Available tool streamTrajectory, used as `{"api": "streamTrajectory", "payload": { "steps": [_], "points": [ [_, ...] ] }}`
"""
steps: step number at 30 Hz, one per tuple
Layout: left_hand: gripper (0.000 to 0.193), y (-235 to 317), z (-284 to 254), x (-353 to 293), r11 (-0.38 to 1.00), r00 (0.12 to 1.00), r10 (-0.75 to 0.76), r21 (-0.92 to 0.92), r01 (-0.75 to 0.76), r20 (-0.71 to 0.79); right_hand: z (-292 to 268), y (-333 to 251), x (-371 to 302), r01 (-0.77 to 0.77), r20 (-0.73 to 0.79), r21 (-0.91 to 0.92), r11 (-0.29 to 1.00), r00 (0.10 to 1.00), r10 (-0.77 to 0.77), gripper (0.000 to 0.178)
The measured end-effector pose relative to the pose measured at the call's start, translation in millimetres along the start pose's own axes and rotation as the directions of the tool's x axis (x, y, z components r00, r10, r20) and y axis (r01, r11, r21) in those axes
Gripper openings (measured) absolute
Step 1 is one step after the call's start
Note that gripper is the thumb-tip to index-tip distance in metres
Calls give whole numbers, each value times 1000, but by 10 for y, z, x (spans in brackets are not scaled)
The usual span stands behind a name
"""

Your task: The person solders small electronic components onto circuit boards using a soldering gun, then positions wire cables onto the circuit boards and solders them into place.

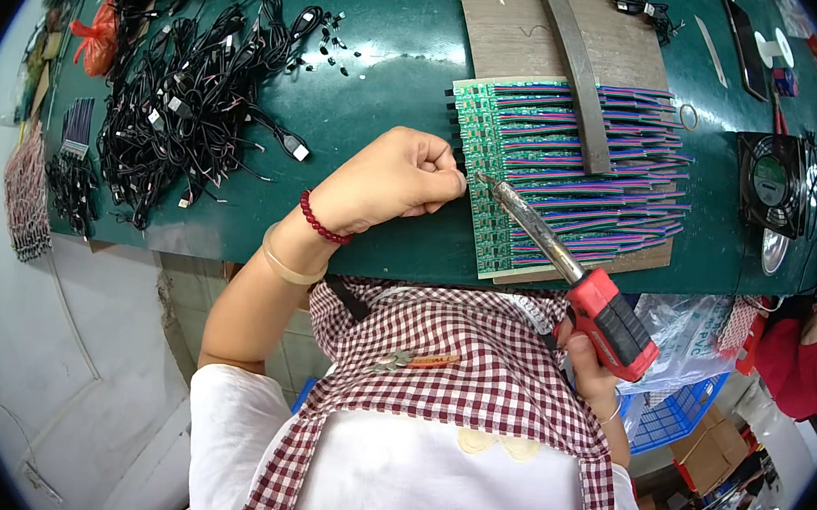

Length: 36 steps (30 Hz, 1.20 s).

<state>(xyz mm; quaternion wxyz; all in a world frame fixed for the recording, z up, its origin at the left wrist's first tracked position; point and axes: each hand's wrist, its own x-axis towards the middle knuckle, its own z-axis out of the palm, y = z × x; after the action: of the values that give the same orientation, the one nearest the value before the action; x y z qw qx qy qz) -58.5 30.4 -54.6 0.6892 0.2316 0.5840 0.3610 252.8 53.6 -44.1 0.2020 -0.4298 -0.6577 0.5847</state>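
My right hand [593, 376] is wrapped round the red-and-black handle of a soldering iron [610, 324]. The iron's tip reaches the left part of a green circuit board panel [489, 233], though whether it touches a pad I cannot tell. Against the panel's left edge, my left hand [401, 181] is closed in a pinch; what its fingertips hold is hidden. Small black parts stick out along that edge above the hand. Rows of multicoloured wires [619, 216] run rightward from the panel, and a grey metal bar [582, 85] lies across them.
Under the panel is a brown board [493, 37] on the green table [395, 37]. Tangled black cables [189, 86] fill the left, beside small loose black connectors [329, 39]. To the right are a black fan [770, 182], a phone [746, 50] and a white spool [774, 47].
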Motion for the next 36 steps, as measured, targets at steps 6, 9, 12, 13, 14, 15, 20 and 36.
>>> {"api": "streamTrajectory", "payload": {
  "steps": [6,9,12,13,14,15,20,36],
  "points": [
    [15,30,-19,25,1000,999,-20,9,19,29,17,3,10,17,2,-9,1000,1000,-17,21],
    [15,14,-34,40,999,999,-18,28,17,32,8,-5,25,20,27,-63,998,999,-19,22],
    [16,37,-32,36,999,999,-27,31,26,31,10,-3,22,19,34,-97,995,999,-16,22],
    [16,39,-34,36,999,999,-27,30,26,31,11,-3,14,18,25,-95,995,1000,-16,23],
    [16,41,-38,38,999,999,-34,31,33,31,9,-4,8,18,26,-95,995,1000,-16,23],
    [17,42,-39,41,999,999,-42,32,41,30,4,-1,4,48,16,-104,993,999,-47,23],
    [17,49,-58,47,998,998,-49,28,48,44,1,-30,24,63,2,-114,991,998,-63,24],
    [17,73,-36,43,996,997,-72,46,71,24,-14,-47,-24,59,14,-160,985,998,-58,25]
  ]
}}
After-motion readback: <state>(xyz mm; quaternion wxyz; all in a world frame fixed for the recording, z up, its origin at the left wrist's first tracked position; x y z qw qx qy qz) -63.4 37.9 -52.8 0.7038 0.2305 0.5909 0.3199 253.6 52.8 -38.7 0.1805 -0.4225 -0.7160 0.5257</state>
